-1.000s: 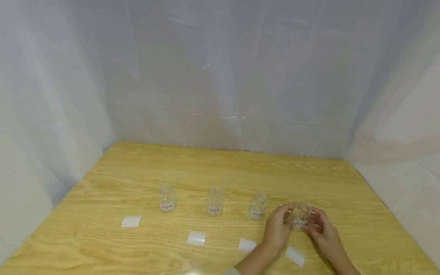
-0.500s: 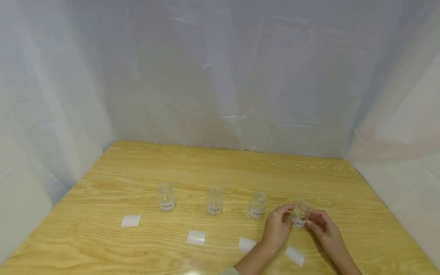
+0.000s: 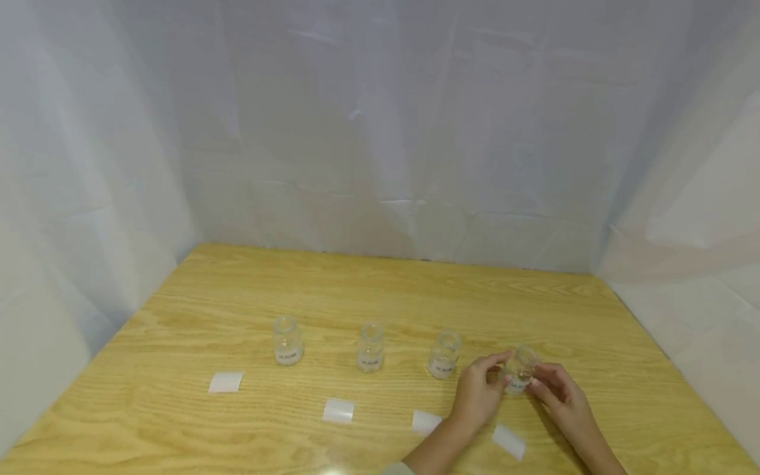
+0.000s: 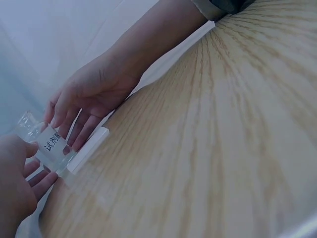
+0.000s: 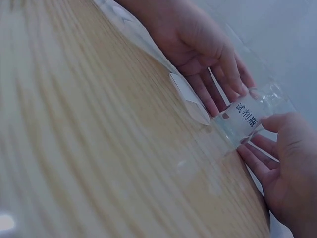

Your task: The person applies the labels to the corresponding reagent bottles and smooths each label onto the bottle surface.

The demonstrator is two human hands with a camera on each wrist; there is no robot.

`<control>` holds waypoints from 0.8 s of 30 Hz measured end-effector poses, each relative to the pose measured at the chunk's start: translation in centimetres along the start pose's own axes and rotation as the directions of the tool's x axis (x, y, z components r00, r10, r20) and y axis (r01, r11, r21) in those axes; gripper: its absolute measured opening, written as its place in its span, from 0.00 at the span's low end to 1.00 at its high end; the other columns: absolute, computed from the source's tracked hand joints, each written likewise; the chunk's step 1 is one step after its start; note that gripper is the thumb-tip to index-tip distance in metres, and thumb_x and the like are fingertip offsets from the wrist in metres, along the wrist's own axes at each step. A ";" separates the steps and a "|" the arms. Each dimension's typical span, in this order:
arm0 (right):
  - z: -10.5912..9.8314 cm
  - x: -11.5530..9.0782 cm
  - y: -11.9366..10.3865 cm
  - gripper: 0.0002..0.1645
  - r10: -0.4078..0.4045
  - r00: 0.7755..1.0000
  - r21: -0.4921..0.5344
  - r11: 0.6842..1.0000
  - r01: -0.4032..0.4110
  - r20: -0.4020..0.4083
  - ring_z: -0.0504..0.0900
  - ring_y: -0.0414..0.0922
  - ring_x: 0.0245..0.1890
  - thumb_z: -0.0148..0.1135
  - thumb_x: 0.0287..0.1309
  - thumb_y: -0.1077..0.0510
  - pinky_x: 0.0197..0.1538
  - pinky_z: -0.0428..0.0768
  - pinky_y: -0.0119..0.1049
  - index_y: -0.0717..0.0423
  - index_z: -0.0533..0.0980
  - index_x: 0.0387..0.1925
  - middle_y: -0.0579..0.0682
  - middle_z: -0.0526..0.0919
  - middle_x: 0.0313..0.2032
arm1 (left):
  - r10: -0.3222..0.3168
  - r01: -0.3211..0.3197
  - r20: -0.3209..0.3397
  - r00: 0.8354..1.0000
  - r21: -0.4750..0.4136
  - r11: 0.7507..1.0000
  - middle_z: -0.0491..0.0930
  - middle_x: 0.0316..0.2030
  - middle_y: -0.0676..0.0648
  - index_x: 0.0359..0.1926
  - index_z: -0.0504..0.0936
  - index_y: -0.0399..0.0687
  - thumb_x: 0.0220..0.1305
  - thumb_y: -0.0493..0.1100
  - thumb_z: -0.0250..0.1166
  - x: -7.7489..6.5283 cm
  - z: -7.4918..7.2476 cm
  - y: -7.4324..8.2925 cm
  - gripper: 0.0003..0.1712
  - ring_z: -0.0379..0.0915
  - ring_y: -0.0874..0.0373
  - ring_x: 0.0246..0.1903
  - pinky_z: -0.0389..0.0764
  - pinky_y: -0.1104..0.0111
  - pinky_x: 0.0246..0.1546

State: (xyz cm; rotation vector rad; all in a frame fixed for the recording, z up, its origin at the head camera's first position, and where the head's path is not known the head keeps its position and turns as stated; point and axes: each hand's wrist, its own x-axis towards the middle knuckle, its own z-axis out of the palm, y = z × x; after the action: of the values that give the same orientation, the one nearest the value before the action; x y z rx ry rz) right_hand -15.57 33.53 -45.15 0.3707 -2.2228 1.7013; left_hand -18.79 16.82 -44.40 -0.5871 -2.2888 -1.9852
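Both my hands hold a small clear glass reagent bottle [image 3: 525, 359] at the right of the table. It stands upright with its mouth uncapped, and its white label with black characters [image 5: 245, 115] shows between the fingers. My left hand [image 3: 478, 394] grips its left side, thumb near the label. From the right, my right hand [image 3: 564, 400] pinches the glass between thumb and fingers. The bottle's base is right at the wooden tabletop in the right wrist view. A white paper slip [image 3: 508, 441] lies in front of the bottle, between the forearms.
To the left stand three similar labelled bottles in a row: a near one [image 3: 444, 355], a middle one [image 3: 371, 348] and a far-left one [image 3: 288, 340]. More white slips [image 3: 338, 410] lie in front of them. White sheeting [image 3: 380, 132] encloses the table [image 3: 332, 284].
My right thumb and fingers have shifted a little higher on the bottle, and more of the label's characters show. The left hand has hardly moved; the other bottles and slips stay put.
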 end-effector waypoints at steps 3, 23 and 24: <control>-0.1 -0.1 0.0 0.14 0.001 1.000 0.004 1.000 -0.001 0.013 0.78 0.35 0.40 0.51 0.59 0.75 0.41 0.77 0.27 0.73 0.66 0.47 0.39 0.79 0.42 | -0.005 0.005 0.005 1.000 0.005 1.000 0.77 0.47 0.54 0.51 0.79 0.49 0.56 0.31 0.63 0.0 0.0 0.0 0.20 0.73 0.62 0.44 0.75 0.74 0.41; 0.4 -0.2 0.2 0.19 -0.060 0.998 -0.244 0.968 0.052 -0.024 0.75 0.30 0.40 0.58 0.50 0.78 0.39 0.75 0.22 0.70 0.66 0.45 0.33 0.76 0.41 | 0.178 -0.170 -0.053 0.983 0.128 0.977 0.78 0.44 0.49 0.50 0.78 0.44 0.50 0.28 0.67 -0.2 0.8 -0.7 0.23 0.75 0.61 0.41 0.74 0.80 0.38; 0.4 -0.2 0.2 0.18 -0.062 0.998 -0.238 0.970 0.054 -0.024 0.75 0.30 0.40 0.57 0.51 0.78 0.39 0.75 0.22 0.71 0.66 0.45 0.34 0.76 0.41 | 0.173 -0.165 -0.052 0.984 0.122 0.979 0.78 0.44 0.49 0.50 0.78 0.44 0.51 0.28 0.66 -0.2 0.8 -0.7 0.23 0.75 0.60 0.41 0.74 0.80 0.38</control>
State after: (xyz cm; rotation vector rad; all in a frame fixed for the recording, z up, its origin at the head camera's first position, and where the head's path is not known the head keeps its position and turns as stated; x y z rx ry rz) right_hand -15.55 33.22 -45.52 0.3442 -2.3345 1.3823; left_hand -18.66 17.43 -45.26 -0.6751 -2.2189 -1.7549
